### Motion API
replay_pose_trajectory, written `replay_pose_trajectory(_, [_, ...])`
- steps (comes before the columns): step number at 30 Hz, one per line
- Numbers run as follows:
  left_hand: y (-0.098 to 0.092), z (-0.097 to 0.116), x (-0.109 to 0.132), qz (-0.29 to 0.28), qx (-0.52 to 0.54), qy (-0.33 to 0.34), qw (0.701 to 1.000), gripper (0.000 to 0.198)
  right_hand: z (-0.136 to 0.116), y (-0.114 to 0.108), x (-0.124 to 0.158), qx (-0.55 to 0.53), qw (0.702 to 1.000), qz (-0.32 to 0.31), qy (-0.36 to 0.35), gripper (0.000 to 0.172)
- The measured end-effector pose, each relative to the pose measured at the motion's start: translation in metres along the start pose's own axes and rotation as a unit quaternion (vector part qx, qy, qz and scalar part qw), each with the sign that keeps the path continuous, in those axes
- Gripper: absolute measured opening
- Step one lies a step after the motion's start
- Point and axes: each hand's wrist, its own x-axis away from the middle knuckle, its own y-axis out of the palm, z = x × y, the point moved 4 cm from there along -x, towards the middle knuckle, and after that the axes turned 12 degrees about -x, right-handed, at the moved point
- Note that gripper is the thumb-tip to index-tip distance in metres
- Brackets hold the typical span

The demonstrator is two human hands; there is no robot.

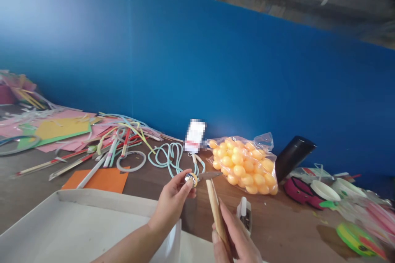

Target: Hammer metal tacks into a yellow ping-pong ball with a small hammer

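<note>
Left hand (170, 198): thumb and fingers pinch small round ball (191, 178) at their tips; ball mirror-bright, silvery with gold tint, no long axis. Right of those fingers, apart from ball: slender pale-brown wooden stick (216, 211), long axis slanting up-left from right hand (235, 236), fingers wrapped round lower part. Left hand nearer ball.

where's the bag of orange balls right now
In the head view, the bag lies on the table right of centre, between the white card and black tube.
</note>
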Motion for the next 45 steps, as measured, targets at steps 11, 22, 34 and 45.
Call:
replay_pose_trajectory(11, [0.0011, 0.0020, -0.0004, 0.001, -0.016, 0.017, 1.000, 0.045, -0.0008, 0.0040, 0.0014, 0.011, 1.000, 0.004, -0.018, 0.043])
replay_pose_trajectory(22, [0.0021, 0.0019, 0.0008, -0.002, -0.029, 0.019, 0.999, 0.045, -0.0028, 0.0050, 0.0004, 0.001, 1.000, 0.008, -0.016, 0.043])
replay_pose_trajectory(34, [0.0011, -0.0017, -0.0009, -0.001, -0.039, 0.032, 0.999, 0.044, 0.0053, 0.0103, 0.0056, 0.014, 0.998, 0.008, -0.057, 0.044])
replay_pose_trajectory(45, [0.0001, 0.0046, 0.0013, 0.026, -0.030, 0.014, 0.999, 0.048, 0.0002, 0.0093, 0.0012, -0.007, 0.997, 0.004, -0.073, 0.044])
